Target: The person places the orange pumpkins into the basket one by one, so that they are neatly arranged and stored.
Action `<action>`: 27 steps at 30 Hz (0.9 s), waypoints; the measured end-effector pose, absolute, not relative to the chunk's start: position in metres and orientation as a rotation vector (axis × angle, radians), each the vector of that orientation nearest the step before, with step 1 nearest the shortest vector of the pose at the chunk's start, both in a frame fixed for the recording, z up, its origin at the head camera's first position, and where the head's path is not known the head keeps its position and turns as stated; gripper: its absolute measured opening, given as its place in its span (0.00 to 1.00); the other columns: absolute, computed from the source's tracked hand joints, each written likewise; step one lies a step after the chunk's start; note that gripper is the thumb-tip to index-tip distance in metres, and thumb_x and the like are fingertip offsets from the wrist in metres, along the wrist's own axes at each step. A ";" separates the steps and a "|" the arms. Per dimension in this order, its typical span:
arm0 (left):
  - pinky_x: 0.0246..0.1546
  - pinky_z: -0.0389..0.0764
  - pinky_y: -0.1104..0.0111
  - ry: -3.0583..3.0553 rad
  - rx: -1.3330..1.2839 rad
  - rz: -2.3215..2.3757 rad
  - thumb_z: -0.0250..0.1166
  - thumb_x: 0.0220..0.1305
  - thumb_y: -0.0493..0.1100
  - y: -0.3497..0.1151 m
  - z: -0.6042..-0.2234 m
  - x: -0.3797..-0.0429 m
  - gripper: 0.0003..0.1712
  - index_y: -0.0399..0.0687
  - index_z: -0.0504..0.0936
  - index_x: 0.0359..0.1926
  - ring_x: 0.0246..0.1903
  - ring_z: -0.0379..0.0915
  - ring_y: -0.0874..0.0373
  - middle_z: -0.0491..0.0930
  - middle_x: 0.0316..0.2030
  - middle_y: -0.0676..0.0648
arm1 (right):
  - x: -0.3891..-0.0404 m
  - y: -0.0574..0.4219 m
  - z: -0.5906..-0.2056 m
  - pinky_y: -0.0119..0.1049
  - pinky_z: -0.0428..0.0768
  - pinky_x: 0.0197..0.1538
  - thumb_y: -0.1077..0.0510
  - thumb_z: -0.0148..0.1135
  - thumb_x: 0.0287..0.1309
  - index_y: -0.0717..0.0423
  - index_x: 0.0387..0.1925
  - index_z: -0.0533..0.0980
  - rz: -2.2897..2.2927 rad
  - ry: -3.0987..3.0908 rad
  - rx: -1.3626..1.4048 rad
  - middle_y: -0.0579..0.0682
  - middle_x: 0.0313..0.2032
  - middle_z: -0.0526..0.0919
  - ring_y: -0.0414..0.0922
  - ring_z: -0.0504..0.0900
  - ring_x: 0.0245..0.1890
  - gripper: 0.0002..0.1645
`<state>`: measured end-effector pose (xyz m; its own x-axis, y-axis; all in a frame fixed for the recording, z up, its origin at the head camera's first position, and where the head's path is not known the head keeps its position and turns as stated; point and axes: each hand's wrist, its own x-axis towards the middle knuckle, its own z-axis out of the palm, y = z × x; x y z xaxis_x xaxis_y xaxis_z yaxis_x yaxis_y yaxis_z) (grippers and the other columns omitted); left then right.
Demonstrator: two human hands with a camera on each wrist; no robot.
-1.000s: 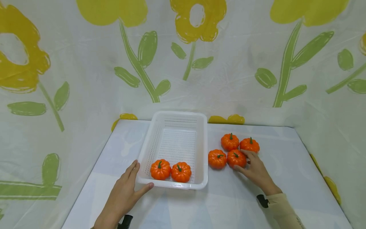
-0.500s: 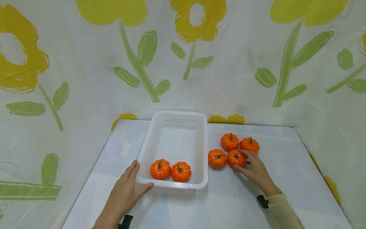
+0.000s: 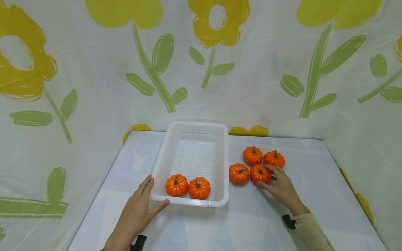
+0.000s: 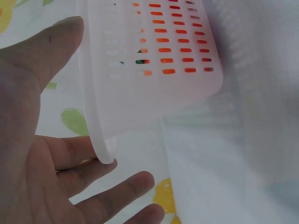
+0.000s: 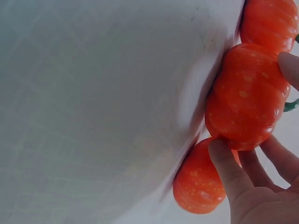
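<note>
Right hand [image 3: 281, 188] had thumb and fingertips pinching an orange pumpkin [image 3: 260, 174] on the table [image 3: 251, 223], three other pumpkins [image 3: 239, 174] right by that grip. Left hand [image 3: 134, 211] wasn't clenched, just straight-ish fingers touching the white basket [image 3: 221, 203], two more pumpkins [image 3: 177, 185] inside.

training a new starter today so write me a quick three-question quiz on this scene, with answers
1. How many pumpkins are in the basket?
2. True or false: the left hand is touching the basket.
3. What are the fingers of the right hand on?
A) the basket
B) a pumpkin on the table
C) a pumpkin in the basket

Key: 1. Two. 2. True. 3. B.
</note>
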<state>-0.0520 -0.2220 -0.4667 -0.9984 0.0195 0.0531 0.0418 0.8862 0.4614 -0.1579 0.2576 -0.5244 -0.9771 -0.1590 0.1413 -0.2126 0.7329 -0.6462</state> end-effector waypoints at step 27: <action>0.62 0.68 0.37 -3.008 -0.049 -0.761 0.60 0.58 0.79 -0.222 -0.463 -0.052 0.64 0.33 0.59 0.76 0.69 0.61 0.31 0.54 0.77 0.36 | -0.149 0.251 -0.495 0.54 0.79 0.57 0.52 0.79 0.54 0.64 0.68 0.68 1.147 -2.703 0.406 0.63 0.64 0.73 0.61 0.78 0.59 0.45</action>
<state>-0.0519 -0.2217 -0.4631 -0.9988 0.0211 0.0449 0.0399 0.8793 0.4746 -0.1495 0.2508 -0.4954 -0.9471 -0.1798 0.2660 -0.3162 0.6657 -0.6759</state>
